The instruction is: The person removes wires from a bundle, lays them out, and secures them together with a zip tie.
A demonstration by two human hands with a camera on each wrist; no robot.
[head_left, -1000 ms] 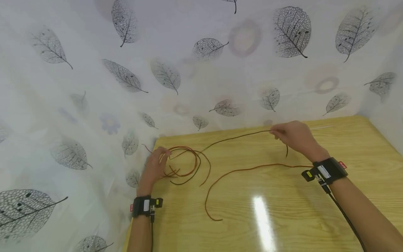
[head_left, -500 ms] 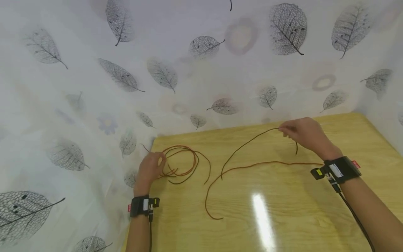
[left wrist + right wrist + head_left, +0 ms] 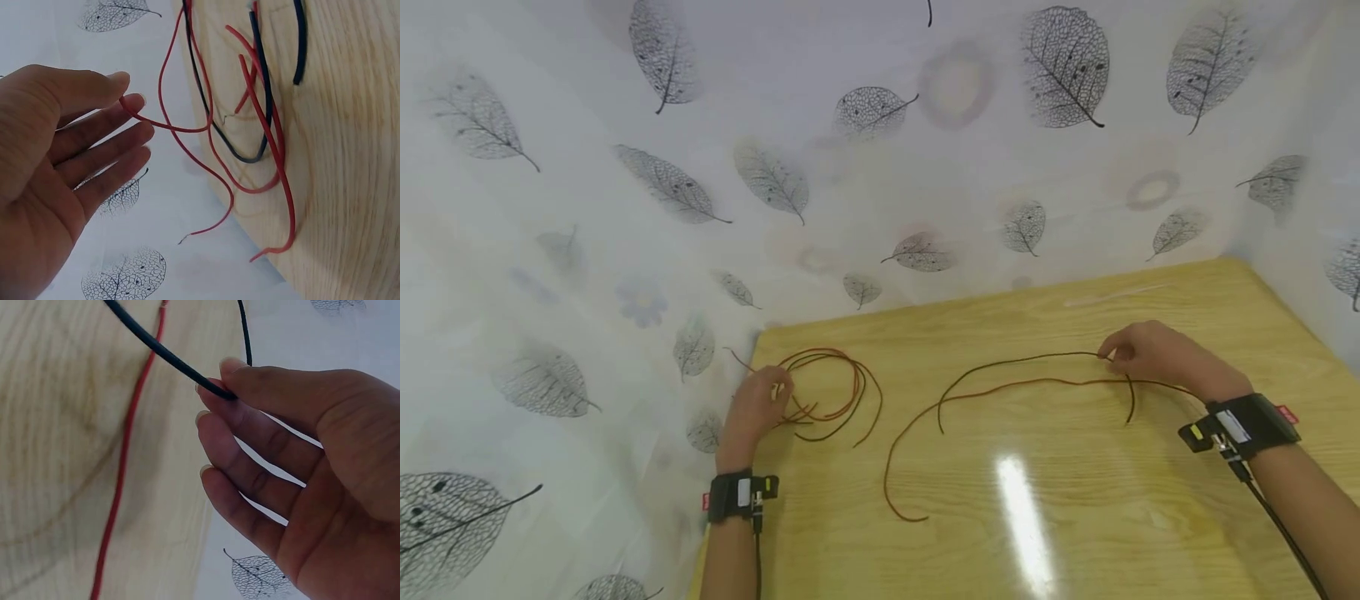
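Note:
My right hand (image 3: 1172, 358) pinches a black wire (image 3: 1030, 359) between thumb and forefinger over the right side of the table. Its long part arcs left and ends across a red wire (image 3: 889, 467); a short tail (image 3: 1131, 400) hangs below the fingers. In the right wrist view the black wire (image 3: 159, 350) bends at the fingertips, with the red wire (image 3: 128, 425) beyond it. At the far left, my left hand (image 3: 760, 407) pinches a thin red wire (image 3: 165, 127) of the loose coil of red and black wires (image 3: 855, 387); the other fingers are apart.
The wood-grain table (image 3: 970, 550) meets a pale leaf-printed sheet (image 3: 820, 192) at the back and left. A thin whitish strip (image 3: 1120, 294) lies near the back right. Wrist bands with cameras and cables sit on both forearms.
My right hand has drawn the black wire out of the coil to the right, then lowered toward the table. The black wire's far end now lies over the single red wire. My left hand stays beside the coil.

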